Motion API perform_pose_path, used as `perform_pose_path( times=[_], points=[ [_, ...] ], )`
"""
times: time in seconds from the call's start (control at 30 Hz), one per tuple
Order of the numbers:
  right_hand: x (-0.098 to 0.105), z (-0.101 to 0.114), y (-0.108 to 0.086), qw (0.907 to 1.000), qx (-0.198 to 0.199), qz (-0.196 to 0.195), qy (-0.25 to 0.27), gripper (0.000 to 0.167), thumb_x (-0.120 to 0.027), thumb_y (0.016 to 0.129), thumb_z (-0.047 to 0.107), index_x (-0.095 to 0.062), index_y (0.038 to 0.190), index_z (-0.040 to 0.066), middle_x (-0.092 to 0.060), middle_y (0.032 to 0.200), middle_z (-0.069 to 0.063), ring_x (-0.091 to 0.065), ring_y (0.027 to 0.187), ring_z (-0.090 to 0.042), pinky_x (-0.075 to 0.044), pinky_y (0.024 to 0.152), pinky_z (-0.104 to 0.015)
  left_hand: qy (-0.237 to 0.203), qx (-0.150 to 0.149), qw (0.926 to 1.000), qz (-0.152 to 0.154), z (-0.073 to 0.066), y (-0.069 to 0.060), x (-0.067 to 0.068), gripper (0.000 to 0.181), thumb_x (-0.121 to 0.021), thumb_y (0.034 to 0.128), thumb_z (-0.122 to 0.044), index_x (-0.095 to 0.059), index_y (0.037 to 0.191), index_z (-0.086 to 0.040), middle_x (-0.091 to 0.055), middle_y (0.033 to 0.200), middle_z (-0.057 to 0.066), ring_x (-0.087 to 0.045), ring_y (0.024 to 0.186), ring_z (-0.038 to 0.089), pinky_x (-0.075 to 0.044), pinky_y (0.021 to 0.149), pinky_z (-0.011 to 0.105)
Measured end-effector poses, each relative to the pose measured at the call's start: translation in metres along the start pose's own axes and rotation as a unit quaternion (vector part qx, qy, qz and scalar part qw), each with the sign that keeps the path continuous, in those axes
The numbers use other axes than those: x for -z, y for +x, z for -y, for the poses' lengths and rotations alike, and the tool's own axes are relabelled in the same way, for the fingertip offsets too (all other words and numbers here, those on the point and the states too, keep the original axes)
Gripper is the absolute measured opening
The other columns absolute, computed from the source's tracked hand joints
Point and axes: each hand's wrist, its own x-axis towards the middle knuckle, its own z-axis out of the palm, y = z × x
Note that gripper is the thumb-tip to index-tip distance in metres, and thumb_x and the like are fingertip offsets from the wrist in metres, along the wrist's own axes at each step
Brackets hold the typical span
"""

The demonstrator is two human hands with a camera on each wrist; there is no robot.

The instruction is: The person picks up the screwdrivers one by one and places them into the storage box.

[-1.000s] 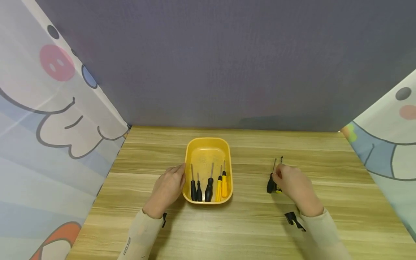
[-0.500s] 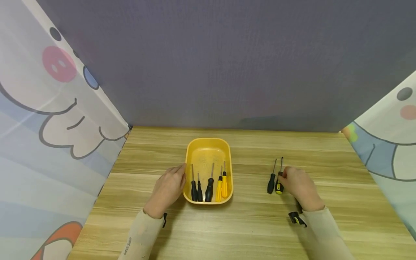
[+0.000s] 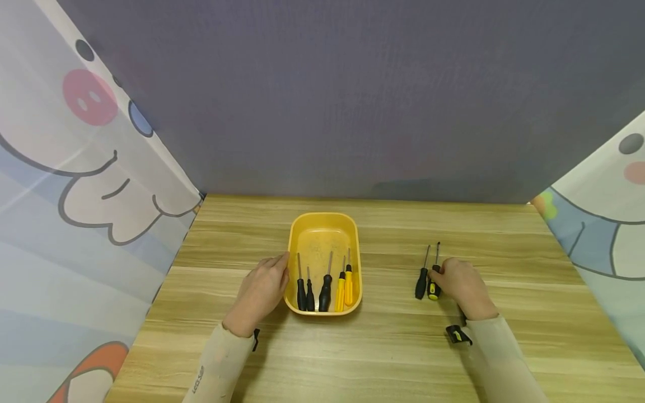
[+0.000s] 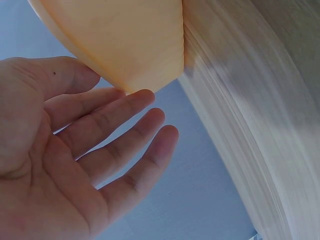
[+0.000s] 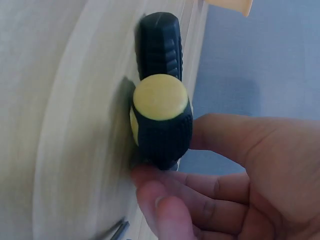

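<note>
My left hand (image 3: 259,288) rests with relaxed fingers against the left side of the yellow tray (image 3: 323,314); in the left wrist view its fingertips touch the tray's rim (image 4: 85,55). On the right, my right hand (image 3: 463,282) pinches the handle of a black-and-yellow screwdriver (image 3: 434,290) lying on the table. The right wrist view shows this handle (image 5: 162,130) end-on, thumb on one side and a fingertip on the other. Just left of it lies a black screwdriver (image 3: 421,284), its handle (image 5: 160,42) behind in the right wrist view.
Inside the tray, in its near half, lie several screwdrivers, black ones (image 3: 325,294) to the left and yellow ones (image 3: 349,286) to the right. A metal tip (image 5: 120,230) shows low in the right wrist view. A grey partition (image 3: 353,112) stands behind the wooden table (image 3: 393,347).
My right hand has shifted off the top of the two screwdrivers to the right side of the black-and-yellow one, uncovering its handle. My left hand has stayed at the tray.
</note>
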Motion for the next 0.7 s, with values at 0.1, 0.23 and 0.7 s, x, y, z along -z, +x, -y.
perform_pose_path(
  times=[0.1,0.23,0.7],
  points=[
    [-0.0003,-0.0002,0.0018,1.0,-0.006,0.007,0.002,0.042,-0.062,0.096,0.026,-0.046,0.06,0.012,-0.042,0.055,0.0,-0.039,0.047,-0.013,-0.035,0.044,-0.026,-0.001,0.002,1.0,0.001,-0.0002,0.0002,0.0004,0.041,-0.062,0.098,-0.011,-0.059,0.135,0.006,-0.064,0.129,0.02,-0.062,0.113,0.038,-0.055,0.091,0.05],
    [0.0009,0.0003,0.0032,0.9998,-0.008,0.014,0.008,0.042,-0.061,0.097,0.025,-0.046,0.06,0.012,-0.043,0.055,0.0,-0.039,0.047,-0.013,-0.035,0.044,-0.026,-0.001,0.004,1.0,0.004,-0.0003,-0.0002,0.0008,0.041,-0.062,0.0983,-0.011,-0.059,0.135,0.005,-0.064,0.129,0.019,-0.062,0.114,0.038,-0.055,0.092,0.05],
    [0.0029,-0.0019,0.0044,0.9996,-0.012,0.024,0.007,0.046,-0.061,0.096,0.029,-0.048,0.055,0.014,-0.041,0.049,0.004,-0.034,0.043,-0.009,-0.033,0.042,-0.023,-0.002,0.005,1.0,0.002,0.0011,-0.0005,-0.0014,0.041,-0.063,0.0978,-0.011,-0.059,0.135,0.005,-0.064,0.129,0.019,-0.062,0.114,0.038,-0.054,0.093,0.05]
  ],
)
